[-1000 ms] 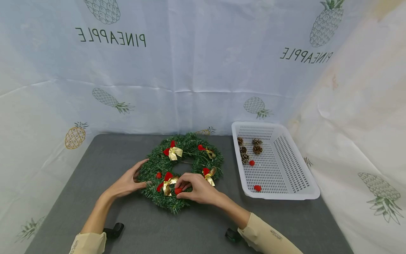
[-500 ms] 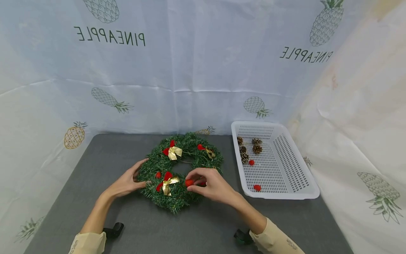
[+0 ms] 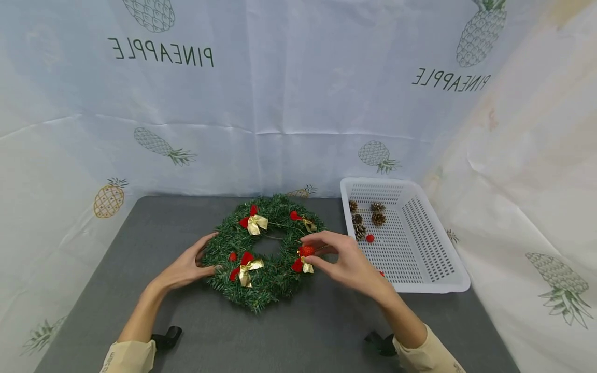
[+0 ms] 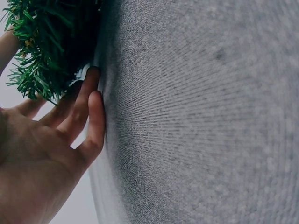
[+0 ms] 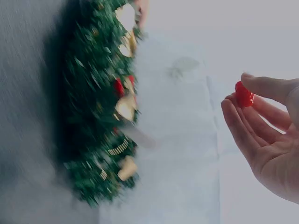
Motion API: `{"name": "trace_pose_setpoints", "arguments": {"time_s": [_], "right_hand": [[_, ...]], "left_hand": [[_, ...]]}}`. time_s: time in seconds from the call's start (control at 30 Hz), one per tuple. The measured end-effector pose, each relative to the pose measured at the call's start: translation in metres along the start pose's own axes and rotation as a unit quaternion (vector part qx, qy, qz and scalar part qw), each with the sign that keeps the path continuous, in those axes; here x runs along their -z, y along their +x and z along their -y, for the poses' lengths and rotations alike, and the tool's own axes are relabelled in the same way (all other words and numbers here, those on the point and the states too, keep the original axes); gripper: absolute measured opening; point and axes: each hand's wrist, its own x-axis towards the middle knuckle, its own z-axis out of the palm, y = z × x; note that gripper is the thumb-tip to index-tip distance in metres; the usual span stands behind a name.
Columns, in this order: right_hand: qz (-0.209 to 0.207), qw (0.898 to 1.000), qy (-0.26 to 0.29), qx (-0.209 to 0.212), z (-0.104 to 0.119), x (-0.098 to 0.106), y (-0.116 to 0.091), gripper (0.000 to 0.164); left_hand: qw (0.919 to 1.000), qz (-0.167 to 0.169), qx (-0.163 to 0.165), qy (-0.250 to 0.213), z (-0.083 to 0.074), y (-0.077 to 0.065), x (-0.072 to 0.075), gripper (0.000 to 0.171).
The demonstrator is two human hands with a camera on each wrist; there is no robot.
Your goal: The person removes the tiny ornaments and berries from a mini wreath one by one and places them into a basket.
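A green Christmas wreath (image 3: 254, 298) with red-and-gold bows lies on the grey table. My left hand (image 3: 187, 265) grips its left edge, thumb on the upper side; in the left wrist view the fingers reach beneath the wreath (image 4: 35, 56). My right hand (image 3: 350, 261) pinches a red berry (image 3: 306, 250) between thumb and fingertips, above the right-hand bow (image 3: 305, 266). The right wrist view shows this red berry (image 5: 244, 94) held apart from the blurred wreath (image 5: 88, 107). Another red berry (image 3: 232, 257) sits among the needles at the wreath's left side.
A white plastic basket (image 3: 434, 286) stands on the right of the table. It holds several pinecones (image 3: 379, 219) and two red berries, one (image 3: 370, 239) in plain sight and the nearer one partly hidden by my right hand. A printed curtain (image 3: 280, 103) hangs behind.
My right hand has moved rightward across the wreath with the red berry, from beside the front bow to over the right-hand bow. The left hand has stayed on the wreath's edge.
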Motion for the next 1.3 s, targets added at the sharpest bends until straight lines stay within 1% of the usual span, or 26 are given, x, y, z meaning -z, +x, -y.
{"name": "trace_pose_setpoints", "arguments": {"time_s": [0.1,0.23,0.4,0.6,0.8,1.0,1.2,1.3], "right_hand": [[-0.027,0.999,-0.024,0.027,-0.001,0.015,-0.003,0.037],[-0.061,0.995,-0.066,0.040,-0.007,0.038,-0.006,0.037],[-0.078,0.992,-0.097,0.025,-0.018,0.069,-0.009,0.034],[-0.079,0.990,-0.118,-0.021,-0.032,0.103,-0.010,0.030],[-0.067,0.984,-0.144,-0.076,-0.048,0.124,-0.010,0.026],[-0.043,0.983,-0.146,-0.107,-0.069,0.139,-0.011,0.027],[-0.006,0.980,-0.142,-0.141,-0.095,0.155,-0.010,0.028],[0.022,0.978,-0.149,-0.142,-0.109,0.162,-0.008,0.026]], "left_hand": [[1.0000,0.000,0.000,-0.001,0.000,0.000,0.000,0.093],[1.0000,-0.001,-0.001,-0.003,0.000,-0.001,-0.001,0.093],[1.0000,-0.001,-0.005,-0.007,0.000,-0.001,-0.001,0.092],[1.0000,-0.002,-0.004,-0.008,0.001,-0.002,-0.001,0.092],[0.9999,-0.001,-0.005,-0.009,0.002,-0.002,-0.002,0.091],[0.9999,0.003,-0.006,-0.011,-0.001,-0.001,-0.003,0.092],[0.9999,0.004,-0.005,-0.013,-0.003,-0.001,-0.002,0.092],[0.9999,0.003,-0.003,-0.012,-0.002,-0.002,-0.001,0.092]]}}
